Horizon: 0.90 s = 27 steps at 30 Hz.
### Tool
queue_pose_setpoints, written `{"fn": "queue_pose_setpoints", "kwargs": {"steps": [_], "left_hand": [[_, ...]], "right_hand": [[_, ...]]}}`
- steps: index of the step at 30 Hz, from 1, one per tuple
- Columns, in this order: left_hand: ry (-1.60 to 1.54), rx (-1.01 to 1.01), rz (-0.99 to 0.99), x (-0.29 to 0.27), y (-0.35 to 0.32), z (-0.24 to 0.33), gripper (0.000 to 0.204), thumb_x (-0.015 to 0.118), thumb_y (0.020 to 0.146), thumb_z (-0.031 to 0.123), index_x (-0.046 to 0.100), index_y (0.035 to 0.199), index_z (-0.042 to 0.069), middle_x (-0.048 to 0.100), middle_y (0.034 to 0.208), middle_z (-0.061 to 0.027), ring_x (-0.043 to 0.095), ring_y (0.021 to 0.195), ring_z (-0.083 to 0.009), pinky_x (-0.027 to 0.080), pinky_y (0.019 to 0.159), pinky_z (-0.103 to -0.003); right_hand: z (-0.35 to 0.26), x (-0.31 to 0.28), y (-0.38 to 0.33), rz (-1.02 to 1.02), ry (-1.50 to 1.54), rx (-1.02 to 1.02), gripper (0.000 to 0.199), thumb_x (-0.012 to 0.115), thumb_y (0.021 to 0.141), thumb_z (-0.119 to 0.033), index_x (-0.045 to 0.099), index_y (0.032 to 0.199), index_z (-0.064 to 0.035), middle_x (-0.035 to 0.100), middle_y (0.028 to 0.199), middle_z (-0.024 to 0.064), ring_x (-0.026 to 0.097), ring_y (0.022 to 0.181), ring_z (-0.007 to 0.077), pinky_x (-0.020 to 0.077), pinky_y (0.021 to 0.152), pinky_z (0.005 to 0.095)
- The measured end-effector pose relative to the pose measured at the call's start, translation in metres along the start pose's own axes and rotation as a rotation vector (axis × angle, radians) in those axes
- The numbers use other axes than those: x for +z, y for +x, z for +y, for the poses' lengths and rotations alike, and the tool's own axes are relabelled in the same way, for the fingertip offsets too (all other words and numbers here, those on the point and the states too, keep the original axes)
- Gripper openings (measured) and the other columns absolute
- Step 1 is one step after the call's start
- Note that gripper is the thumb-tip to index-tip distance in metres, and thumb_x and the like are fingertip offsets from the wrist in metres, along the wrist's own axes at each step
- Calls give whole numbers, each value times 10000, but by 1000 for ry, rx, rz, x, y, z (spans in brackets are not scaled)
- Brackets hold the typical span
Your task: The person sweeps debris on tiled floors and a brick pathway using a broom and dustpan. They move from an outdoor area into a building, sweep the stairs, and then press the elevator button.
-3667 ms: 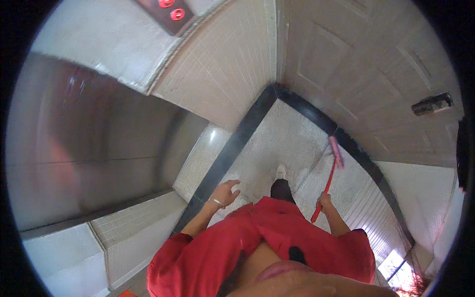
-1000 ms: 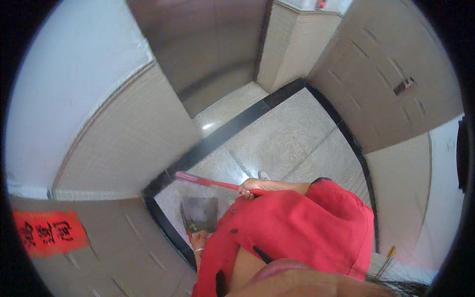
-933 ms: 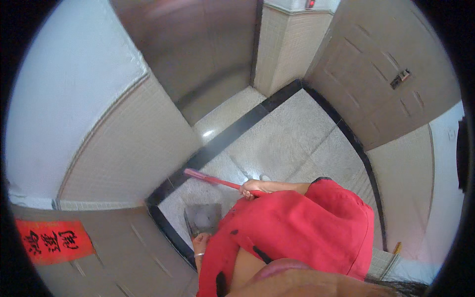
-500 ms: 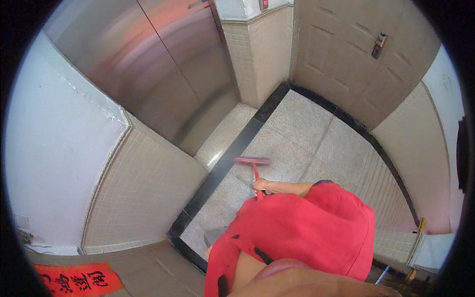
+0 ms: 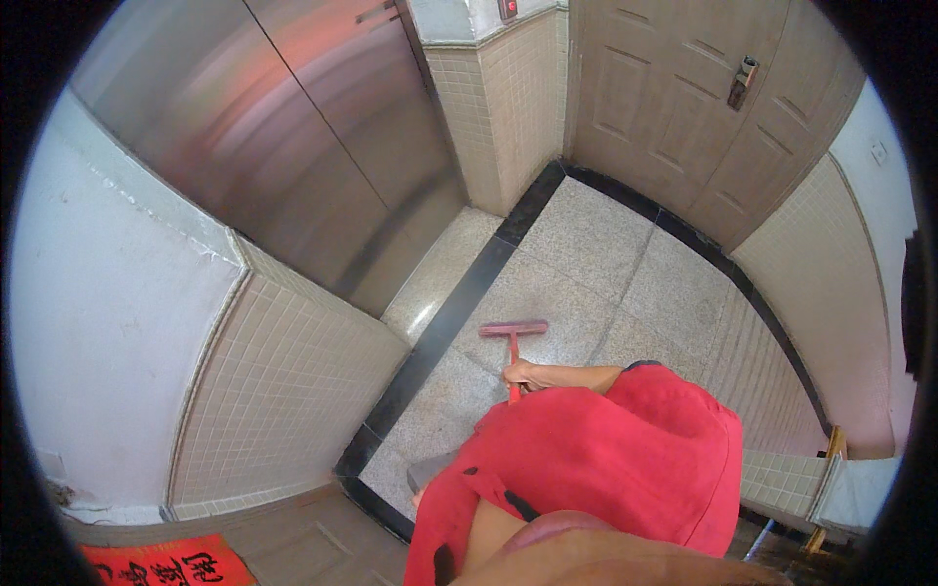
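Note:
My right hand (image 5: 521, 374) is closed round the red handle of a T-headed floor squeegee or brush (image 5: 514, 330); which of the two I cannot tell. Its wide, dark-edged head lies against the speckled floor, beyond the hand. Only a sliver of my left hand (image 5: 417, 499) shows past the red sleeve, beside a grey, flat-sided object (image 5: 428, 472) low over the floor. The sleeve covers its fingers and most of that object.
Steel elevator doors (image 5: 322, 127) stand at the far left. A brown door (image 5: 674, 117) with a handle is at the far right. Black border tiles (image 5: 469, 288) edge the floor. A tiled wall (image 5: 283, 391) rises on the left, above a red paper banner (image 5: 161, 565).
The squeegee or brush head has shifted a little to the right and nearer, with my right hand still on its handle. More of the grey object shows at the left sleeve.

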<state>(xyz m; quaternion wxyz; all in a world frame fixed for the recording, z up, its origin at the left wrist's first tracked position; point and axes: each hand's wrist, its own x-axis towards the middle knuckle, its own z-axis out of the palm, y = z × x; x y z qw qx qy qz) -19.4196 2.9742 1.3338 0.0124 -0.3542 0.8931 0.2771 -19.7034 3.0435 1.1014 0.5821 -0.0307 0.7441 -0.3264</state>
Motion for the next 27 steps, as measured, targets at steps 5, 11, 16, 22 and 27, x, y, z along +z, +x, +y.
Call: {"fn": "queue_pose_setpoints", "kwargs": {"steps": [5, 11, 16, 22, 27], "left_hand": [[39, 0, -3, -14, -1, 20, 88, 567, 759, 29, 551, 676, 56, 555, 613, 22, 515, 598, -72, 420, 547, -231], [9, -38, -32, -44, -17, 28, 99, 568, 753, 17, 545, 668, 60, 546, 601, 30, 513, 596, -71, 421, 546, -235], [-675, -168, -136, -75, -34, -24, 127, 587, 706, -48, 519, 693, 58, 518, 596, 53, 512, 577, -83, 432, 538, -268], [-966, -335, -509, -39, -46, -77, 340, 674, 665, -33, 563, 979, 33, 600, 831, 27, 554, 777, -90, 460, 703, -265], [-737, -424, -851, 14, -58, -132, 509, 672, 744, 91, 469, 1209, 60, 580, 1050, -11, 519, 933, -84, 405, 857, -254]], "right_hand": [[2, -5, 5, 1, 0, 9, 132, 484, 709, -102, 493, 580, -80, 449, 482, 52, 409, 363, 171, 297, 326, 316], [7, -7, 20, 0, -87, 22, 146, 489, 710, -118, 490, 568, -84, 452, 477, 50, 410, 356, 176, 304, 323, 322], [-2, -12, 5, -58, -81, 25, 170, 496, 723, -147, 487, 564, -87, 454, 477, 43, 409, 359, 168, 297, 333, 312], [-16, -19, -10, -83, -237, -16, 251, 529, 741, -202, 470, 528, -84, 442, 446, 32, 392, 345, 150, 287, 331, 304], [-24, -67, -11, -313, -498, -238, 252, 545, 728, -204, 490, 518, -77, 465, 450, 41, 382, 337, 140, 279, 338, 286]]}}
